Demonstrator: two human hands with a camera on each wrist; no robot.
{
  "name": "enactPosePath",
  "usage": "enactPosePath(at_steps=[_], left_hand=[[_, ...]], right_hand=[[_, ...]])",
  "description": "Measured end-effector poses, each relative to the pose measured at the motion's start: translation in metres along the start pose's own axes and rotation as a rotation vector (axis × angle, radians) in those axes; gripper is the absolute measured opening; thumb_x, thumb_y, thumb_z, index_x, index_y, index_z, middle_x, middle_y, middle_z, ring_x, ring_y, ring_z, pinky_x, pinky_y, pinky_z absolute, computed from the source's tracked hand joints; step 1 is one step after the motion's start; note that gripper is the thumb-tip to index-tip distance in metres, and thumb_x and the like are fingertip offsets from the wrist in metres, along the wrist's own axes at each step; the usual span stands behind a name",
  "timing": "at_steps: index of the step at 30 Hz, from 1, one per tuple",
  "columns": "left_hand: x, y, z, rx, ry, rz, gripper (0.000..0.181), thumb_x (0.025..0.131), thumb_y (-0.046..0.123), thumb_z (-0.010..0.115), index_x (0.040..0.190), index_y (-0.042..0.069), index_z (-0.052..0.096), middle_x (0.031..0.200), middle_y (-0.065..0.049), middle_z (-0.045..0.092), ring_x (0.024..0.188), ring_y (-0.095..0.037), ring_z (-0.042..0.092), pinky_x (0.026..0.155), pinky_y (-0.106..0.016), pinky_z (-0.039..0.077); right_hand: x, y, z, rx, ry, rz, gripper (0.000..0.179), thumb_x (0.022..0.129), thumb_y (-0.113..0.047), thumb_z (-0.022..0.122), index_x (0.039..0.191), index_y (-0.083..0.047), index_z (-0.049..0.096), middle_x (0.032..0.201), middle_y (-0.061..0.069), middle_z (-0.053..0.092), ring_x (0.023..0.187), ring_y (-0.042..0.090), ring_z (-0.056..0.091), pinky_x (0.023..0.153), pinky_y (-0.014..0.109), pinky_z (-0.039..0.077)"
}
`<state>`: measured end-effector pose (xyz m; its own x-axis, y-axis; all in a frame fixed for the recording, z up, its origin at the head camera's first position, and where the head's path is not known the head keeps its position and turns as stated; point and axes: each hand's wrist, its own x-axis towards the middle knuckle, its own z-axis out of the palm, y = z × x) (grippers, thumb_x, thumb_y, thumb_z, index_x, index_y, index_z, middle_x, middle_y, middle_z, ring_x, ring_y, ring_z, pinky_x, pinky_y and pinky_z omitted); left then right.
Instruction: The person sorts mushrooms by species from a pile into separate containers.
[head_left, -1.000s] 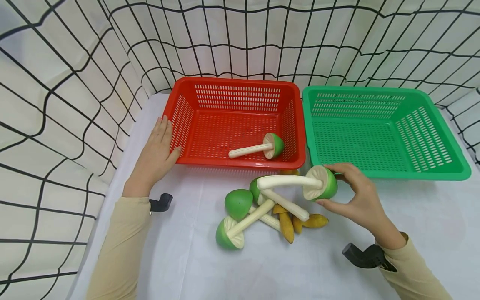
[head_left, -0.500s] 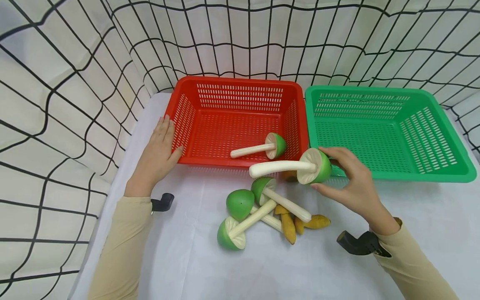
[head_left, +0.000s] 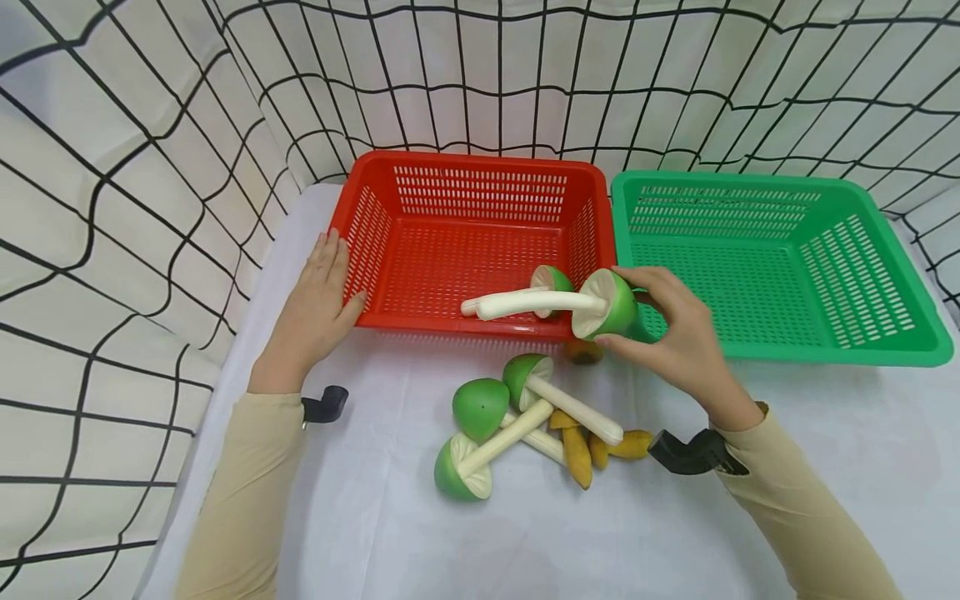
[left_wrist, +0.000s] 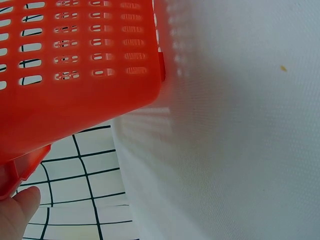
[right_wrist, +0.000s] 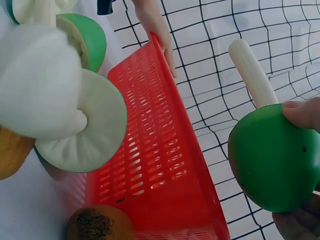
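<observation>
My right hand (head_left: 678, 337) pinches a toy mushroom by its green cap (head_left: 613, 304), thumb below and fingers above. The mushroom's white stem (head_left: 525, 303) points left over the front right part of the red basket (head_left: 480, 325). In the right wrist view the held green cap (right_wrist: 275, 157) shows its rounded top. Inside the basket, partly hidden behind the held stem, lies another green-capped mushroom (head_left: 553, 279). My left hand (head_left: 307, 312) rests with straight fingers against the basket's left rim; in the left wrist view only its fingertip (left_wrist: 27, 202) touches the red edge.
Several green-capped mushrooms (head_left: 480, 408) lie piled on the white cloth in front, with small brown-yellow mushrooms (head_left: 576, 458) beside them. A brown rounded piece (head_left: 583, 352) sits by the red basket's front edge. A green basket (head_left: 780, 354) stands to the right. Black wire mesh (head_left: 495, 92) encloses the back and left.
My right hand has lifted the mushroom away from the pile, up and to the left, to over the red basket's front rim. The left hand stays on the basket.
</observation>
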<state>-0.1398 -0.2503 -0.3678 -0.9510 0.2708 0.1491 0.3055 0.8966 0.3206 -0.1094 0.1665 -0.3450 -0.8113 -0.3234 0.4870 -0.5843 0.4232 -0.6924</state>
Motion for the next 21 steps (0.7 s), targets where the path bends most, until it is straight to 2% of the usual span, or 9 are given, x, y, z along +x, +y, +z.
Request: enactPosePath(at_steps=[6,21], left_hand=[[0.0,0.001,0.0,-0.003,0.002,-0.002,0.065,0.095,0.02,0.041,0.144,-0.014,0.014,0.154,-0.025,0.007,0.143,-0.031,0.0,0.116,-0.039,0.004],[0.0,0.002,0.0,0.0,0.009,-0.009,0.066,0.095,0.022,0.042,0.145,-0.013,0.015,0.154,-0.025,0.008,0.144,-0.03,0.0,0.115,-0.039,0.005]], right_hand=[[0.009,0.007,0.008,-0.009,0.003,0.028,0.068,0.062,0.003,0.085,0.125,0.0,0.058,0.118,0.008,0.058,0.108,0.014,0.052,0.089,0.019,0.046],[0.025,0.008,0.023,0.035,-0.028,0.103,0.064,0.065,-0.003,0.084,0.124,0.002,0.059,0.117,0.012,0.058,0.103,0.016,0.053,0.085,0.015,0.045]])
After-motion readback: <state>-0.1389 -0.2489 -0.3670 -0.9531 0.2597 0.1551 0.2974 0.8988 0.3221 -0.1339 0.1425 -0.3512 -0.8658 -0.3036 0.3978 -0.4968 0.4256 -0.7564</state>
